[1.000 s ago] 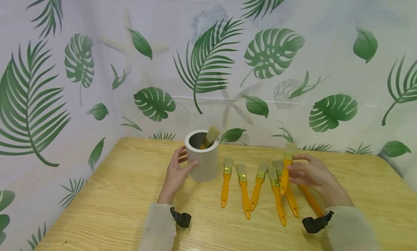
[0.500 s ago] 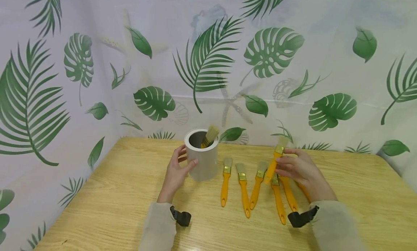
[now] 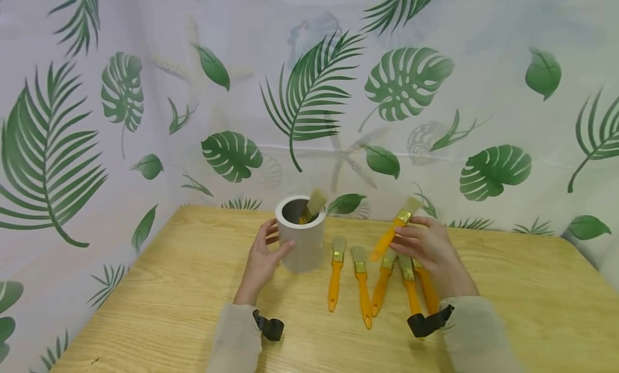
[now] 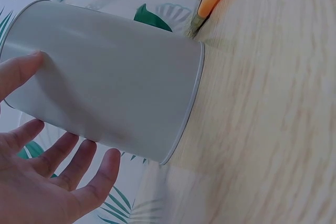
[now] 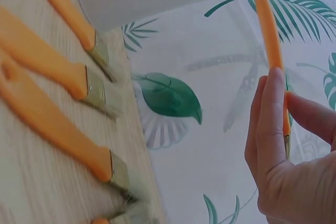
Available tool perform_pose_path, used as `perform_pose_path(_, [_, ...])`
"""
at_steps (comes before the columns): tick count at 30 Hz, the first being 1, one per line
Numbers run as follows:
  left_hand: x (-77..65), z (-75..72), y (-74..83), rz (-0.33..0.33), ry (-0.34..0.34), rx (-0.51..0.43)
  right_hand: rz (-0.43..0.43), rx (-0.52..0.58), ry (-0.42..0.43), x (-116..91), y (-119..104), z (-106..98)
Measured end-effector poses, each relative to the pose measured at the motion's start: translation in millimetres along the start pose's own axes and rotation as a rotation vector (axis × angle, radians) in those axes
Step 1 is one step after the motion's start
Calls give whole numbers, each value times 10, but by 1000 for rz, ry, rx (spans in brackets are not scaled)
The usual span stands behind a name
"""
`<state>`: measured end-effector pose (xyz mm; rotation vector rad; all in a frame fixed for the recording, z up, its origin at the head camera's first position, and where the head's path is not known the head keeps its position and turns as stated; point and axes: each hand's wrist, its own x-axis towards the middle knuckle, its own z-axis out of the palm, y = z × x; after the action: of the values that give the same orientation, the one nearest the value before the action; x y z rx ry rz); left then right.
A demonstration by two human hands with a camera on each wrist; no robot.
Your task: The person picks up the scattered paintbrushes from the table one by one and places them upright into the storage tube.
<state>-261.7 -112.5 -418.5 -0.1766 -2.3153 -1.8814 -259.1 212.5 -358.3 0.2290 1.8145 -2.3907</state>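
The held brush [image 3: 389,236] is in the air, inside the pinch of the right hand [image 3: 432,248]; its bristles point up and its orange handle slopes down toward the left hand's side. Thumb and fingers press it from opposite sides, close to the metal band, so that most of the handle is free; I suppose this place is chosen to keep the handle end unblocked and the fingers away from the bristles. Below this hand and to its left, more orange brushes lie on the tabletop: the nearest-can brush [image 3: 335,279], then the second brush [image 3: 362,287], and three others partly overlapped or covered in the head view. Their bristles all face away from the person, which probably makes each one easy to take in the same way. Well to the left of the right hand stands the white can [image 3: 302,249], upright, with its mouth up. The left hand [image 3: 263,258] embraces it, thumb on the near wall and fingers on the outer side, it seems to keep the can from sliding. One inserted brush [image 3: 315,202] leans in it, bristles above the rim, on the side toward the right hand. Behind both hands hangs a leaf-printed cloth [image 3: 300,93].
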Motion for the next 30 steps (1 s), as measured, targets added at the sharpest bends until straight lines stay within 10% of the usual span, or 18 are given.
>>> perform_pose_path(30, [-13, -29, 7, -17, 7, 19, -66, 215, 138, 121, 34, 778])
